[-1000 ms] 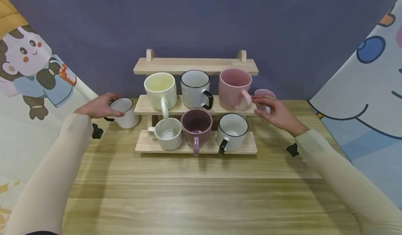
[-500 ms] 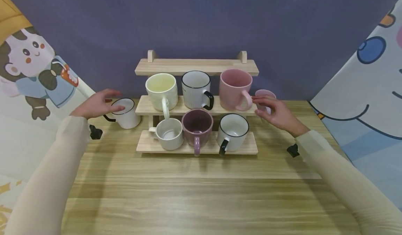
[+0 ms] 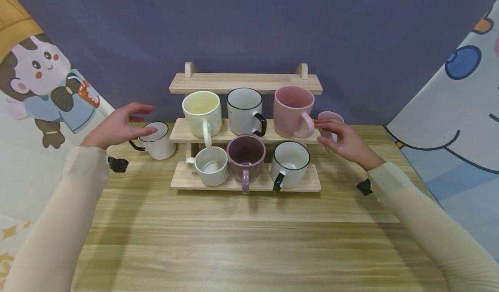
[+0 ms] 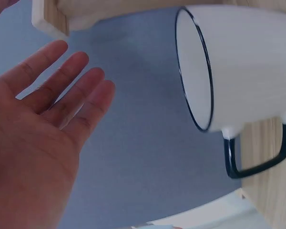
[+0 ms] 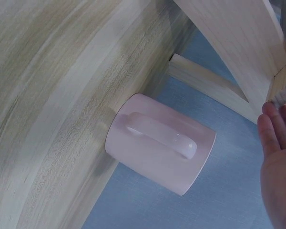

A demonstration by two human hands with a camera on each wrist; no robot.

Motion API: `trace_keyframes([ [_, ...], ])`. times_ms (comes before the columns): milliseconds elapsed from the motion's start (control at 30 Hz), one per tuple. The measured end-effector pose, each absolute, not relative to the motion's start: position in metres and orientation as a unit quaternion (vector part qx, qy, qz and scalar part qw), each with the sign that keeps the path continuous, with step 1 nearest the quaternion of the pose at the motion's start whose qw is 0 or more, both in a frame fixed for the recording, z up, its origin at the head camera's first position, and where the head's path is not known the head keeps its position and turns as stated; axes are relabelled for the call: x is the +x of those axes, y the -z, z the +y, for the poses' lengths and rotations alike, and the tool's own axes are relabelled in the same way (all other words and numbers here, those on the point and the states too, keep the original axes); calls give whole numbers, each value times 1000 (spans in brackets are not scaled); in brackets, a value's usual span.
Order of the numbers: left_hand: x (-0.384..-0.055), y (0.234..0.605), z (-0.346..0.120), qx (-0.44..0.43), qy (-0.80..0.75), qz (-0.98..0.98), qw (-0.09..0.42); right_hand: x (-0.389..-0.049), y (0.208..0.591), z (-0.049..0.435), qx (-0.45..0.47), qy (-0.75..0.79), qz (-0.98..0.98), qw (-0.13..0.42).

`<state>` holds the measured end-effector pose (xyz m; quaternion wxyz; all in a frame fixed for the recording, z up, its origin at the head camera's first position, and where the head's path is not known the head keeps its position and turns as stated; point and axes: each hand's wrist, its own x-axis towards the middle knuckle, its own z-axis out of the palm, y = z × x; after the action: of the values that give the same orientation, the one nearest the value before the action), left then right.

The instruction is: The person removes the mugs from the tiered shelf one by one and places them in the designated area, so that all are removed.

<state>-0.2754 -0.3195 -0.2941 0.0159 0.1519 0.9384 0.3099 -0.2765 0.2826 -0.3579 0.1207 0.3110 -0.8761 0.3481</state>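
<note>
On the table left of the wooden shelf, a white mug (image 3: 160, 148) with a black rim and black handle stands upright. My left hand (image 3: 120, 126) hovers beside and above it, fingers extended; the left wrist view shows a gap between those fingers and the mug (image 4: 243, 67). At the shelf's right end, my right hand (image 3: 347, 144) has its fingers extended, fingertips at the end of the middle board; contact is hard to tell. Partly hidden behind that hand, a pink mug (image 3: 331, 116) stands on the table. The right wrist view shows this mug (image 5: 157, 143) apart from the fingers.
The three-tier wooden shelf (image 3: 245, 83) holds a pale yellow mug (image 3: 202, 114), a white mug (image 3: 244, 114) and a large pink mug (image 3: 293, 114) in the middle. Below are a ribbed cream cup (image 3: 212, 166), a purple mug (image 3: 246, 157) and a black-handled white mug (image 3: 290, 164).
My left hand has drawn away from the white mug, leftward and slightly up, and its fingers now lie clear of the rim. The right hand has barely moved.
</note>
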Motion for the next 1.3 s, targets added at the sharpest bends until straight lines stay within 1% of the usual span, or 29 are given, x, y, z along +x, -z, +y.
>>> trace_keyframes([
  [200,-273,297,-303,195,-317,928,-3,-275,357,282,310,-348,-876,123],
  [367,-272,306,-294,233,-324,917,-19,-274,357,282,299,-340,-884,118],
  [600,-268,322,-285,266,-327,904,-66,-274,357,282,301,-341,-882,120],
  [867,-269,339,-279,280,-345,894,-58,-274,358,283,297,-345,-883,117],
  [1067,-268,342,-274,296,-342,889,-78,-270,353,279,292,-358,-881,103],
  [1300,-270,343,-272,301,-315,895,-94,-273,355,282,301,-361,-877,103],
])
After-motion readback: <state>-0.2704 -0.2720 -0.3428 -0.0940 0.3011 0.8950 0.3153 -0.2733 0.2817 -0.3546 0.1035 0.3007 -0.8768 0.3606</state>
